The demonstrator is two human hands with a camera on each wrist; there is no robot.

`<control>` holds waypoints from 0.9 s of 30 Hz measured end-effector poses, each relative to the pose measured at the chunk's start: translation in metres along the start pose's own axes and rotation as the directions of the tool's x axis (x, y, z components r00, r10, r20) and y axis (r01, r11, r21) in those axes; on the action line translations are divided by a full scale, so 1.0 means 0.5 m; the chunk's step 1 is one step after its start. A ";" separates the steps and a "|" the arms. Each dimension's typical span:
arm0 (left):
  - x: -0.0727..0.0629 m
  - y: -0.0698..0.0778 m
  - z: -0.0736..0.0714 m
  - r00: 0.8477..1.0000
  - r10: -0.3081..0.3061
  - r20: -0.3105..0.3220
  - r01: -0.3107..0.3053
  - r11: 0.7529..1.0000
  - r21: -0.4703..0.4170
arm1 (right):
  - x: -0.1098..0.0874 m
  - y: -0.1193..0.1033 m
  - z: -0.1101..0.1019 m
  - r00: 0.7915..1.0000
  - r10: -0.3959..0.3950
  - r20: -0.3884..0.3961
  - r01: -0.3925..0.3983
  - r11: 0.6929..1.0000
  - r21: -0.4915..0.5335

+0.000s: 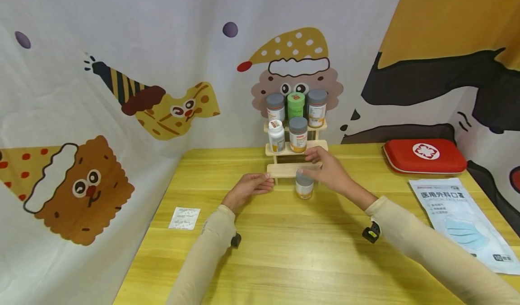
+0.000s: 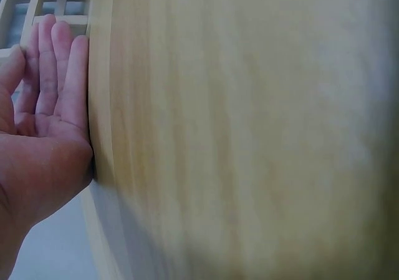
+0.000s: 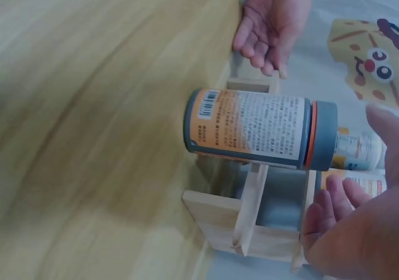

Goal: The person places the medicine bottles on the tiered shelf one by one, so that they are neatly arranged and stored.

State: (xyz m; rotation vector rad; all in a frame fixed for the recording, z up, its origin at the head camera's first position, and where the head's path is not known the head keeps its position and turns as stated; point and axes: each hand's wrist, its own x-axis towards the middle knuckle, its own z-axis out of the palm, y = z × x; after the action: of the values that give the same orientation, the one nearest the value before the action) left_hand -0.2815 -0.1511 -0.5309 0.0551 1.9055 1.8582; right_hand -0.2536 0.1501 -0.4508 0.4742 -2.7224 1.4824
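Observation:
A small three-step wooden rack (image 1: 280, 171) stands at the back of the table. My left hand (image 1: 251, 189) touches the left end of its lowest step, with fairly straight fingers. In front of that step, upright on the table, is a grey-capped pill bottle (image 3: 249, 127) with an orange and white label. Around its cap, my right hand (image 1: 328, 172) is spread without gripping it; the fingers are near the rack's right side. On the middle step are a white bottle (image 1: 277, 139) and a grey-capped bottle (image 1: 298, 138). The top step holds a green bottle (image 1: 295, 106) between two grey-capped ones.
A red first-aid case (image 1: 406, 154) lies at the back right, with a face mask packet (image 1: 459, 224) in front of it. To the left is a small white packet (image 1: 184, 218). A printed cloth (image 1: 183, 39) hangs behind the table.

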 end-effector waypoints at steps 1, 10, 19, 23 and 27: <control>-0.001 0.000 0.000 1.000 0.000 -0.002 0.000 1.000 0.005 | -0.003 0.002 0.003 1.000 -0.011 0.014 0.011 1.000 -0.008; 0.000 0.000 -0.001 1.000 -0.006 0.002 0.006 1.000 0.002 | -0.027 0.016 0.006 0.989 -0.020 0.146 0.009 0.997 0.076; 0.002 0.001 0.001 1.000 -0.022 0.008 0.022 1.000 0.003 | -0.036 0.039 0.007 0.979 -0.035 0.199 0.012 0.993 0.120; 0.004 0.001 0.000 1.000 -0.024 0.014 0.024 1.000 0.003 | -0.039 0.045 0.009 0.976 -0.068 0.209 0.040 0.990 0.137; 0.003 0.004 -0.001 1.000 -0.025 0.010 0.025 1.000 0.001 | -0.038 0.042 0.011 0.976 -0.082 0.201 0.055 0.989 0.136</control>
State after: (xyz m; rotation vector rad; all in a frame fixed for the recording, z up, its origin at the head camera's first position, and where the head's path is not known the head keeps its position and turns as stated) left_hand -0.2836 -0.1509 -0.5297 0.0409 1.8913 1.8376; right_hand -0.2404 0.1611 -0.4741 0.7596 -2.7354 1.6879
